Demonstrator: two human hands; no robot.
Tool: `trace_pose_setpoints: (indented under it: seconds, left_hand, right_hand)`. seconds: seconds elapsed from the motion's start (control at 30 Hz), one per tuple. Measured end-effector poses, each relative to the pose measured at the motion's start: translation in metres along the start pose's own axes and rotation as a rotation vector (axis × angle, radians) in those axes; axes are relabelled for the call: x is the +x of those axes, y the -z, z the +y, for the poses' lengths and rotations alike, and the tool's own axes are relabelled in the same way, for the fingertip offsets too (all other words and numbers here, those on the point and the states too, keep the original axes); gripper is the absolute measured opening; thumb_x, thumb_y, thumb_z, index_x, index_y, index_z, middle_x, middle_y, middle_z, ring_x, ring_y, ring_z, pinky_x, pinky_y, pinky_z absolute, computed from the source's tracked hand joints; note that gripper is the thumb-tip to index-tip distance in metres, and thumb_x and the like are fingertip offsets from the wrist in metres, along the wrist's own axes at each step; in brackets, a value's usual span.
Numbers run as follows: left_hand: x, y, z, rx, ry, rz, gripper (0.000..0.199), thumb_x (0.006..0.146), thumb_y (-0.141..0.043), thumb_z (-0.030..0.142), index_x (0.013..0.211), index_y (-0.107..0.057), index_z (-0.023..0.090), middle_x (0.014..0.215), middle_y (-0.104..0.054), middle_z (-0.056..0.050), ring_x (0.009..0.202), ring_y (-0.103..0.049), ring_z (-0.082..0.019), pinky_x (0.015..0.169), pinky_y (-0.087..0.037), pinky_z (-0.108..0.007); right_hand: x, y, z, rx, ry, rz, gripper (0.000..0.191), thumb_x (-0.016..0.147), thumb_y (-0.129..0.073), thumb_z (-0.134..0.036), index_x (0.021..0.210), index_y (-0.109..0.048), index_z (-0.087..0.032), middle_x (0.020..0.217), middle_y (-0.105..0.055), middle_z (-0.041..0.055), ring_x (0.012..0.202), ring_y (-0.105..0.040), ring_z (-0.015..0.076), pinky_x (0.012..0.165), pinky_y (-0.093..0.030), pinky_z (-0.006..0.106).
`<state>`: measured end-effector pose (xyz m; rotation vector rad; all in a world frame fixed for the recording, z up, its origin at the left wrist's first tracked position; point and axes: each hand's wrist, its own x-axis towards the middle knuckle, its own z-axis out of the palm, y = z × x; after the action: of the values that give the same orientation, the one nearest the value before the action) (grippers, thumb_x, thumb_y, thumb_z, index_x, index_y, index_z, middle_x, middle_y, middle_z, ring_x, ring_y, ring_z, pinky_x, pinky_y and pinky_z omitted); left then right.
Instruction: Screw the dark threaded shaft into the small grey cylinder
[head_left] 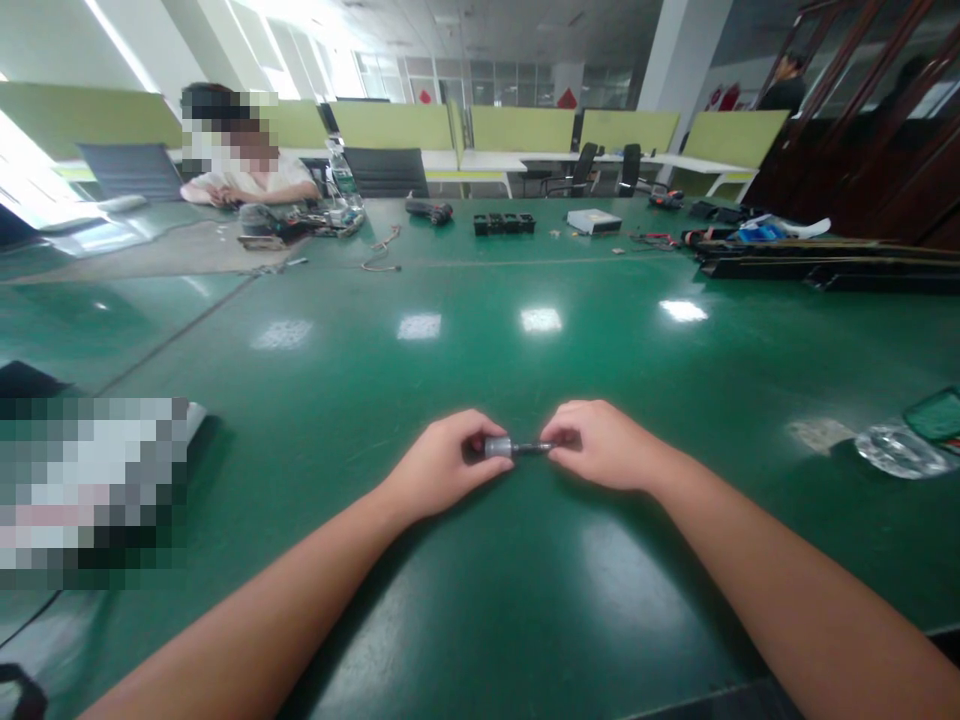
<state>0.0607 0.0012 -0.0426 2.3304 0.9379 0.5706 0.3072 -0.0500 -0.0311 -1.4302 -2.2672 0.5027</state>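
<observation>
A small tool-like object [498, 447] lies level between my hands, low over the green table [480, 350] or on it; I cannot tell which. Its left part is a thick, greyish, shiny cylinder, and a thinner dark shaft runs from it to the right. My left hand [450, 458] is closed around the thick end with thumb and fingers. At the other end, the thumb and fingertips of my right hand [596, 445] pinch the tip of the shaft. The fingers cover both ends, so the object's exact kind cannot be made out.
A blurred box-like item [97, 480] is at the left. To the right sits a clear glass ashtray [900, 452]. Along the far side are a black slotted part [504, 224], a silver box [594, 221], cables and dark long strips [825, 262]. Another person [251, 175] sits far left.
</observation>
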Motion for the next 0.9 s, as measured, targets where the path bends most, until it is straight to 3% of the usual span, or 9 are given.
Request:
trace_pose_setpoints:
  seconds: [0.4,0.73,0.9]
  left_hand:
    - [0.0,0.001,0.001,-0.003,0.005,-0.003,0.026,0.082,-0.071,0.041,0.097,-0.07,0.02,0.089,-0.07,-0.003,0.078,-0.064,-0.018,0.071,-0.052,-0.029]
    - [0.0,0.0,0.0,-0.003,0.009,-0.001,0.023,0.083,-0.072,0.038,0.097,-0.069,0.021,0.088,-0.069,-0.002,0.078,-0.063,-0.017,0.071,-0.05,-0.028]
    - [0.0,0.0,0.001,-0.005,0.005,-0.005,0.023,0.082,-0.072,0.037,0.097,-0.069,0.02,0.087,-0.068,-0.002,0.078,-0.063,-0.018,0.071,-0.049,-0.028]
  right_hand:
    - [-0.005,0.015,0.008,-0.058,-0.1,0.023,0.012,0.078,-0.067,-0.016,0.085,-0.076,-0.02,0.079,-0.07,0.0027,0.07,-0.061,0.0151,0.065,-0.045,0.028]
    - [-0.001,-0.003,0.002,0.032,-0.003,0.026,0.013,0.082,-0.067,-0.017,0.092,-0.075,-0.02,0.085,-0.071,0.0033,0.078,-0.061,0.0153,0.071,-0.045,0.028]
    - [0.006,-0.023,-0.002,0.188,0.003,0.094,0.034,0.081,-0.067,-0.014,0.114,-0.07,-0.021,0.095,-0.073,0.0038,0.08,-0.064,0.0144,0.077,-0.049,0.028]
